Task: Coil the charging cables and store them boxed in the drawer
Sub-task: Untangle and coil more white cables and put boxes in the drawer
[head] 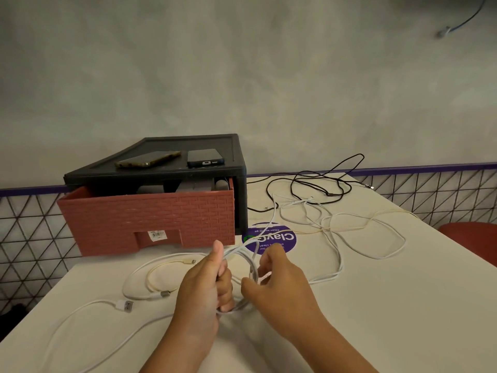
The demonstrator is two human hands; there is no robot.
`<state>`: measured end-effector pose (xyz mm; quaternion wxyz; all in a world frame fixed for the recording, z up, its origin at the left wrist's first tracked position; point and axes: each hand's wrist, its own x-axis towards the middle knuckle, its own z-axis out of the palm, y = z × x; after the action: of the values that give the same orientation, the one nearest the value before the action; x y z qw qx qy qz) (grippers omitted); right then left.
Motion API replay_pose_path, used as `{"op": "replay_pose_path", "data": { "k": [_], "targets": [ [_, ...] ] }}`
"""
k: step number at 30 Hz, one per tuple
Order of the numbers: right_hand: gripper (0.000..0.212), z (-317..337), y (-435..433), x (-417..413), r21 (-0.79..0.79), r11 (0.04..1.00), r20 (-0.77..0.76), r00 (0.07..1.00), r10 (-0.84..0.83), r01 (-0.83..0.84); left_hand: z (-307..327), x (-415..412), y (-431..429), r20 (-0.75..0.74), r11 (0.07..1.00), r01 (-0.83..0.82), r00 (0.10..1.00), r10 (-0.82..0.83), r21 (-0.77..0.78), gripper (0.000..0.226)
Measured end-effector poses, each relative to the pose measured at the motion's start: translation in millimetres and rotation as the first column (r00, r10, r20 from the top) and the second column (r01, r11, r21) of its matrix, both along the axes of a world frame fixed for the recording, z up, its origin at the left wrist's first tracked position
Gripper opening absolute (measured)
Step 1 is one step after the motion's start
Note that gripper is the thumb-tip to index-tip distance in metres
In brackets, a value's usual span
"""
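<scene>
Our left hand (pixel 204 289) gripped the part-coiled white cable (pixel 239 250), our right hand (pixel 279 284) pinching a loop. Its tail, crossing other cables (pixel 341 265) on the tabletop (pixel 376 305), could snag.

The cream worktop (pixel 376 305) carries a black drawer unit (pixel 240 195) at its back left, with the red drawer (pixel 150 219) pulled open. A round purple sticker (pixel 286 239) lies flat just beside it. White charging cables (pixel 125 305) sprawl loose across the front and right, and a black cable (pixel 330 194) lies tangled at the back.

Two bare forearms, a left hand (pixel 204 286) and a right hand (pixel 277 281) — bare right to the wrists
</scene>
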<state>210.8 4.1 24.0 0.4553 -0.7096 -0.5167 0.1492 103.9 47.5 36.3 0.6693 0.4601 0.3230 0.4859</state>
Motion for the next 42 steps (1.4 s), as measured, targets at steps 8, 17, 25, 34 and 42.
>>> {"op": "replay_pose_path", "data": {
  "k": [8,17,25,34,42],
  "targets": [
    [0.041,11.7,-7.7,-2.8,-0.146,0.987,0.368,0.923,0.114,-0.064,-6.1,3.2,-1.0,-0.035,0.971,-0.162,0.985,0.171,0.177,0.041],
    [0.026,9.6,-9.5,-2.0,-0.172,0.969,0.527,0.814,0.245,-0.180,-4.5,-3.7,12.2,0.139,0.956,-0.293,0.947,0.291,-0.006,0.043],
    [0.009,16.7,-8.0,15.6,-0.096,0.971,-0.396,0.903,0.163,-0.217,-7.7,10.9,3.2,0.410,0.970,0.054,0.911,0.049,-0.235,0.040],
    [0.023,20.2,-16.7,65.5,-0.122,0.993,-0.476,0.878,-0.055,-0.004,-26.7,27.9,-16.7,-0.050,0.989,0.133,0.989,-0.136,-0.059,0.020],
    [0.008,13.3,-50.2,119.9,-0.523,0.852,-0.130,0.991,-0.044,-0.031,-49.4,35.9,-34.3,-0.693,0.761,0.437,0.721,0.023,0.480,0.034]
  ]
}}
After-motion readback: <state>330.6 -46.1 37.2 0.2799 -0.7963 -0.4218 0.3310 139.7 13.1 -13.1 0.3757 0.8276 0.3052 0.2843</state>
